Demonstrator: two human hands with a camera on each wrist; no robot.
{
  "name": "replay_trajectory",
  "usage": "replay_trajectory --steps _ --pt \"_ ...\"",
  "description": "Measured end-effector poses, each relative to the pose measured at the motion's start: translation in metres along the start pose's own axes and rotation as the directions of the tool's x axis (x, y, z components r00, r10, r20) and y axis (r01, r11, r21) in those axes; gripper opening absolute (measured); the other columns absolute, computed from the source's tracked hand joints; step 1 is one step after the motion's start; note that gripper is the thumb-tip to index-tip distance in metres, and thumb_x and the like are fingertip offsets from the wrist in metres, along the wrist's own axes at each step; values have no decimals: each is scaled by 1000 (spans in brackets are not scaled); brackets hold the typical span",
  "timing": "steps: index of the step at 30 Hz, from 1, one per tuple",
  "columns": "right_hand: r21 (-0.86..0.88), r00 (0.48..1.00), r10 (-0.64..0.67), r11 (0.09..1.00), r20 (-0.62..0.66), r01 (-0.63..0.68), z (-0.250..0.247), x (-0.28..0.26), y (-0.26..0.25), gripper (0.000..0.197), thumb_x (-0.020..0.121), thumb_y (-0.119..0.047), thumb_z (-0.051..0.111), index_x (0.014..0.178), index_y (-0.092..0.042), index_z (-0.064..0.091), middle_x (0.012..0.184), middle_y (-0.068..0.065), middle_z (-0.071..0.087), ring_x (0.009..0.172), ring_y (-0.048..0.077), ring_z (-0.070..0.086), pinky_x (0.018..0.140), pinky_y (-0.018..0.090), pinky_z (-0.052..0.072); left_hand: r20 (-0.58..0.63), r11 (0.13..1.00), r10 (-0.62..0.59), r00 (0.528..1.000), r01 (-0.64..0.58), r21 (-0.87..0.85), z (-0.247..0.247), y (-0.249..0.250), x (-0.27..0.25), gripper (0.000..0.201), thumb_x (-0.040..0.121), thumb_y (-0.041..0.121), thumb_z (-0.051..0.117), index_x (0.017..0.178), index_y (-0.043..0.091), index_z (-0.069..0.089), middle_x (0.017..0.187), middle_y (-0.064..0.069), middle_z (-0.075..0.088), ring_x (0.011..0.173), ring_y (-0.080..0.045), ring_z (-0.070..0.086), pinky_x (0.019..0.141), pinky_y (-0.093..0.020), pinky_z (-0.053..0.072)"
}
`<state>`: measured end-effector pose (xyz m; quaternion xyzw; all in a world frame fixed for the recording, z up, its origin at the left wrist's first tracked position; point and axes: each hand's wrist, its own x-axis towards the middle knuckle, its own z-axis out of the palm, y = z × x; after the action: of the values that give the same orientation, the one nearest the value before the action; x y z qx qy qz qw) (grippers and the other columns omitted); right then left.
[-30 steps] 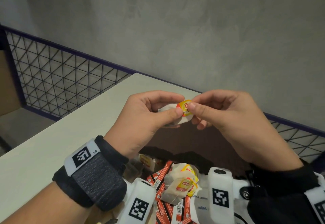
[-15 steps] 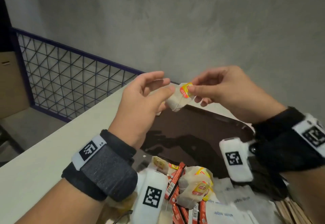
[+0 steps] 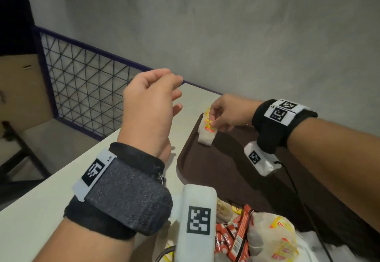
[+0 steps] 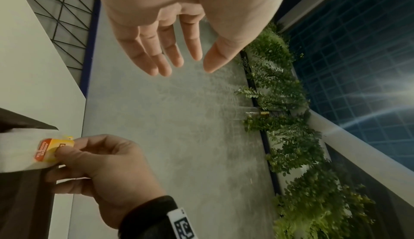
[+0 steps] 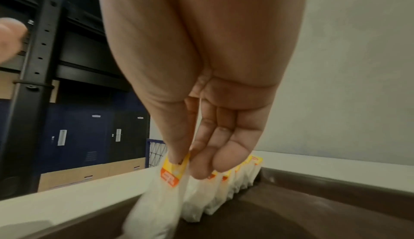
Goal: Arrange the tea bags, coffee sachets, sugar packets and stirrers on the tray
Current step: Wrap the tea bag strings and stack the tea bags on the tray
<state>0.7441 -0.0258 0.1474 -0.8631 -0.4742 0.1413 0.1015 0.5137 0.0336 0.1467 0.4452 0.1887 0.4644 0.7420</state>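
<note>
My right hand [image 3: 213,121] pinches a white tea bag [image 3: 206,137] by its yellow-orange tag and holds it upright at the far left corner of the brown tray [image 3: 226,171]. In the right wrist view the tea bag [image 5: 156,211] hangs from my right hand [image 5: 183,165] next to a row of standing tea bags [image 5: 224,189]. Raised over the table, my left hand [image 3: 176,95] is empty with its fingers relaxed, and the left wrist view shows the left hand [image 4: 179,65] spread. Near me lies a pile of red coffee sachets [image 3: 236,239] and loose tea bags [image 3: 271,235].
The tray sits on a white table [image 3: 41,210] against a grey wall. A wire mesh fence [image 3: 86,89] runs along the table's far left side. A black cable [image 3: 298,196] trails from my right wrist across the tray.
My left hand let go of the tea bag and opened. My right hand carried the bag down and away to the tray's far left corner beside the row.
</note>
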Motion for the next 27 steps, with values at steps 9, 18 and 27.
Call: replay_trajectory --steps 9,18,27 --pt "87 987 45 996 -151 -32 15 29 13 11 83 -7 80 88 -4 71 83 17 75 68 23 73 69 38 64 6 1000 -28 1000 28 8 2 -6 0 13 92 13 69 101 21 68 95 3 69 98 -17 71 80 -34 57" --pt "113 968 94 991 -232 -69 -15 -43 -9 16 95 -19 68 105 -6 71 92 13 74 74 21 72 73 35 64 75 998 -43 996 40 50 -3 -11 7 6 86 23 69 82 26 66 80 9 67 77 -9 71 66 -25 55" --pt "164 984 -15 986 175 -14 -10 -228 -31 28 81 -40 76 94 -16 78 86 11 74 75 26 69 71 41 59 108 998 -67 992 64 30 0 -13 -2 8 84 27 70 79 26 64 80 11 64 73 -8 65 67 -25 57"
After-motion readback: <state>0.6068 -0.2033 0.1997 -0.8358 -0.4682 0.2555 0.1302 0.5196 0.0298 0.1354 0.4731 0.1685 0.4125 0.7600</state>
